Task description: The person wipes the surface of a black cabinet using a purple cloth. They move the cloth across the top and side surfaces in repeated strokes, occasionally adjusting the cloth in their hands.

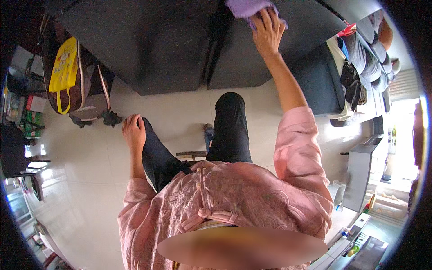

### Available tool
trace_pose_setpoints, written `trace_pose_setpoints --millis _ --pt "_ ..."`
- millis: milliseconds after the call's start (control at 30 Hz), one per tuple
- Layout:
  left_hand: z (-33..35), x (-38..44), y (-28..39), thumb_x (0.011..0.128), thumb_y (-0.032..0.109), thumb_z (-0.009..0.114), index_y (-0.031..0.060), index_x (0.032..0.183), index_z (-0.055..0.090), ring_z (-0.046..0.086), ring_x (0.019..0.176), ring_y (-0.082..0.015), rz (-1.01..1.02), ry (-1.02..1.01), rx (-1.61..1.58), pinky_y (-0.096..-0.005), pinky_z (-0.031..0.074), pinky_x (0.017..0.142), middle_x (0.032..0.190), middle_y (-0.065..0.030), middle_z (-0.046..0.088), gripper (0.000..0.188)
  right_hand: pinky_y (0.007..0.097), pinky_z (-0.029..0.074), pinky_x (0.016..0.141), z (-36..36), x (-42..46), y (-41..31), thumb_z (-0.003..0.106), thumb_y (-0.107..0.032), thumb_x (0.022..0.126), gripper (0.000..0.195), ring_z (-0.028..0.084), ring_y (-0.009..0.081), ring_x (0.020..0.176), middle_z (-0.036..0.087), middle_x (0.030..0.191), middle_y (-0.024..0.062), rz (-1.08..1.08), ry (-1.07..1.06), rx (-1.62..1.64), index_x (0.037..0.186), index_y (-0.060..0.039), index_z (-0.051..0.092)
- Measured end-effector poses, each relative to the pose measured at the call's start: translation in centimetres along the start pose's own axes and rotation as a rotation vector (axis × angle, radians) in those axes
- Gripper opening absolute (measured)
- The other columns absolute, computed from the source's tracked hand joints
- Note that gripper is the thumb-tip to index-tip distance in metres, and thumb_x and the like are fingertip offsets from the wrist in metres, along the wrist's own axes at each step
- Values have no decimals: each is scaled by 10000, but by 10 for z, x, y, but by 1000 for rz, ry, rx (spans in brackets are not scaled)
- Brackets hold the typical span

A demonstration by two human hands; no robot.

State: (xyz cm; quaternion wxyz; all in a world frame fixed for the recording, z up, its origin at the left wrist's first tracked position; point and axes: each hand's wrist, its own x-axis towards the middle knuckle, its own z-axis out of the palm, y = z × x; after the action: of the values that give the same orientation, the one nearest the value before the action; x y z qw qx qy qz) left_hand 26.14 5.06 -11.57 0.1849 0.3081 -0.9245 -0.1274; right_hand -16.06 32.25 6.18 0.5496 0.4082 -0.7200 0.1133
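Note:
My right hand [269, 32] is stretched far forward and presses a purple cloth [248, 8] against a dark grey panel [297, 20]. Part of the cloth runs out past the top of the view. A second dark panel [152, 44] stands to the left, and a narrow black gap [212, 50] parts the two. On my left knee rests my left hand [134, 130], with nothing in it and its fingers draped over the black trousers [158, 152].
A dark bag-like carrier [91, 109] with a yellow bag [65, 67] stands left on the pale tiled floor [84, 162]. Several grey caps [369, 62] and a black cloth item [351, 82] hang at right. A grey-white counter [359, 175] is further back.

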Motion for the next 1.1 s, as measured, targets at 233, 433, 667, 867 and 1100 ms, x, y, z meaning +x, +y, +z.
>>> trace_pose_setpoints --millis 233,433,667,867,1100 --pt "6 -3 3 940 261 545 116 1053 676 551 1133 -266 2 19 55 -444 430 944 1169 -38 626 226 444 462 905 -1 -165 -42 579 -108 898 281 549 310 1127 577 1158 105 241 -905 348 1174 -144 620" --pt "9 4 9 926 243 548 118 979 688 565 1061 -272 21 -15 207 -448 447 906 1087 -40 624 195 391 489 861 -5 -115 -79 550 -145 953 260 617 280 980 600 1148 110 640 -542 618 1209 -126 597" --pt "6 8 10 896 248 555 93 885 680 582 966 -279 -5 7 223 -447 459 835 955 -64 645 200 421 416 941 -22 125 -86 673 -44 821 341 518 313 1137 577 1217 101 60 290 574 1148 -123 618" --pt "0 15 26 895 245 554 85 887 686 592 944 -279 3 35 183 -448 457 821 933 -60 660 208 472 365 977 8 153 -105 708 -125 761 371 485 320 1198 531 1264 63 -78 264 205 1121 -174 633" --pt "-1 11 16 893 238 560 79 880 687 606 943 -282 -51 16 203 -439 466 843 925 -63 671 203 489 394 943 64 -38 -173 757 -84 717 466 518 284 1138 557 1232 50 -89 -389 394 1144 -223 633"
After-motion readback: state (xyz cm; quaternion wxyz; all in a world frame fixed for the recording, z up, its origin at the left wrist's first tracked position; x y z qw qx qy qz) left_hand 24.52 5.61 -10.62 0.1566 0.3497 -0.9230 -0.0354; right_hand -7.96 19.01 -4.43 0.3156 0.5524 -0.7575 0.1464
